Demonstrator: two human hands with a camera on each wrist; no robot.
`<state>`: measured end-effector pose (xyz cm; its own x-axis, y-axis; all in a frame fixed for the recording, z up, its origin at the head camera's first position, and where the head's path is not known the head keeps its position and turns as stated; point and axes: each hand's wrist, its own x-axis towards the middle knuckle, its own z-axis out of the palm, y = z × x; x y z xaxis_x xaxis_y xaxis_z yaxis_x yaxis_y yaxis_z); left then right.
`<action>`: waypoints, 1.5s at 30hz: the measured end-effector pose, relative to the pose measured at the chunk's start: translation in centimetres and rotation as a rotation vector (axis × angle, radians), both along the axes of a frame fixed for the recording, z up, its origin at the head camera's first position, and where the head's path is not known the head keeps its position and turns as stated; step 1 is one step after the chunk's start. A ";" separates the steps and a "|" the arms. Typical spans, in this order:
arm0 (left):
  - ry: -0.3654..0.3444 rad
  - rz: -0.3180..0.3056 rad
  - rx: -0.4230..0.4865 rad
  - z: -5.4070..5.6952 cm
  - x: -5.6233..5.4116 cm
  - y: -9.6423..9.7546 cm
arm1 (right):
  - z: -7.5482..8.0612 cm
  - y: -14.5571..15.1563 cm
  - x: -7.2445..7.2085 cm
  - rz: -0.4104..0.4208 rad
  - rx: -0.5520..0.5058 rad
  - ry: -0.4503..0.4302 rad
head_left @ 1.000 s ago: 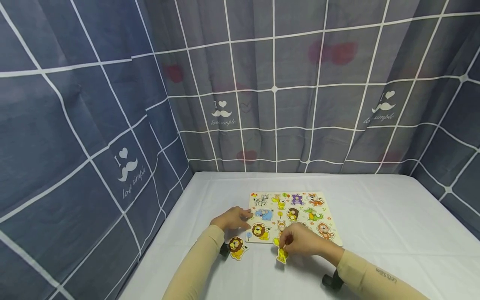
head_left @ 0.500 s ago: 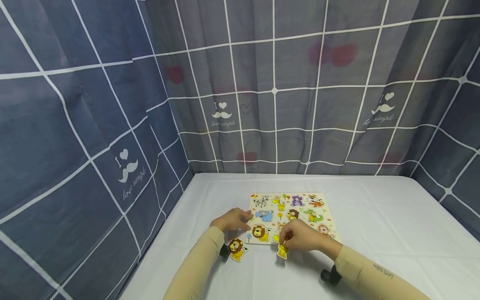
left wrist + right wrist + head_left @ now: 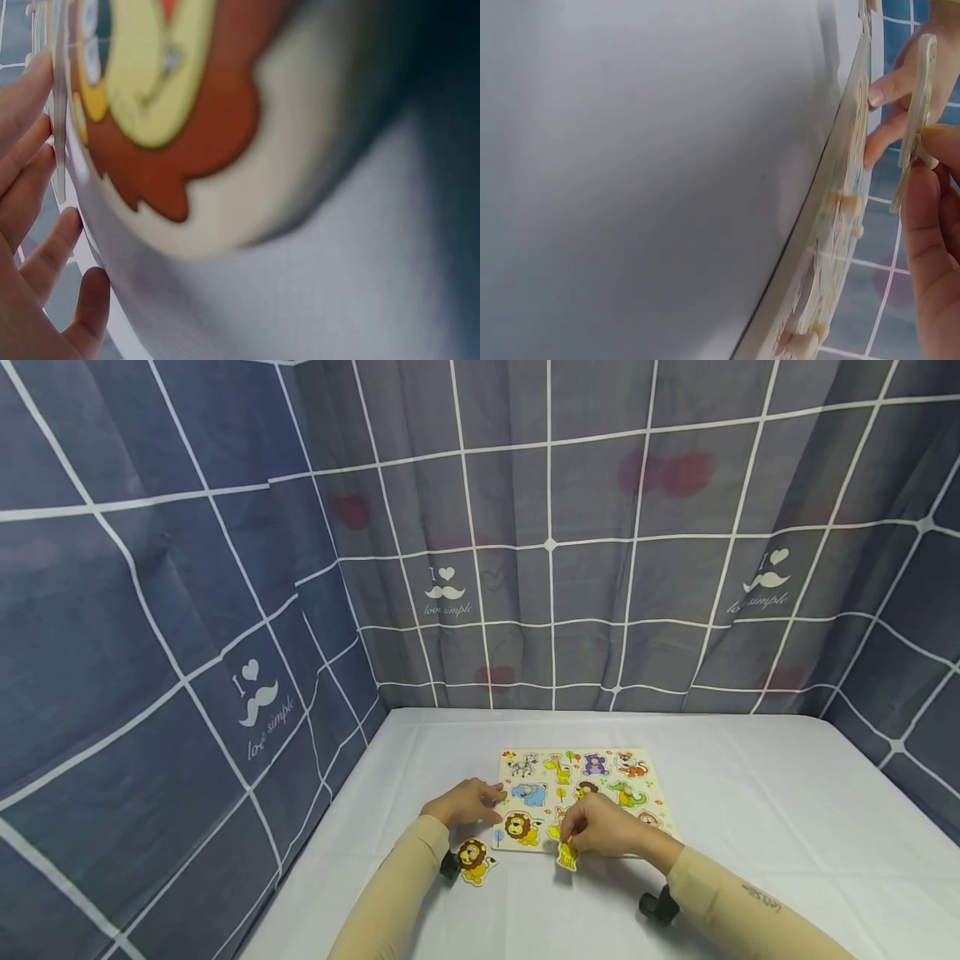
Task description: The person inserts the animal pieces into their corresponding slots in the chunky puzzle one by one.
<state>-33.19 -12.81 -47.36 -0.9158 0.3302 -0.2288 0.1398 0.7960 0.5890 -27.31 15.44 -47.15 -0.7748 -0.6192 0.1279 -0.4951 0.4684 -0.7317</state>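
In the head view a wooden knob puzzle board (image 3: 536, 843) lies on the white table, with animal shapes in rows. My right hand (image 3: 607, 827) pinches a yellow animal-shaped puzzle piece (image 3: 567, 857) above the board's near edge. The right wrist view shows this puzzle piece (image 3: 919, 97) on edge, its knob between thumb and finger, raised above the board. My left hand (image 3: 467, 800) rests at the board's left edge with fingers extended, touching it. A loose lion puzzle piece (image 3: 474, 862) lies on the table beside my left wrist and fills much of the left wrist view.
The white-covered table (image 3: 787, 793) stretches to both sides of the board. A dark grid-patterned curtain (image 3: 585, 577) hangs behind and to the left. Black wrist cameras (image 3: 660, 906) sit under both sleeves. Small wooden knobs (image 3: 847, 204) stick up from the board.
My right hand has moved slightly up and away with the yellow puzzle piece, nearer the board's front edge. The left hand stays at the board's left edge.
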 end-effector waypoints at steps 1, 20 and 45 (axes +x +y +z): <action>0.002 -0.001 0.000 0.0 0.0 0.0 | 0.0 0.0 -0.1 -0.006 0.002 0.003; -0.005 0.006 -0.006 -0.3 0.1 -0.5 | 0.4 0.1 -1.8 0.000 0.006 -0.032; 0.011 -0.010 -0.016 -0.1 0.0 -0.1 | 1.1 1.7 -4.5 -0.032 0.062 0.000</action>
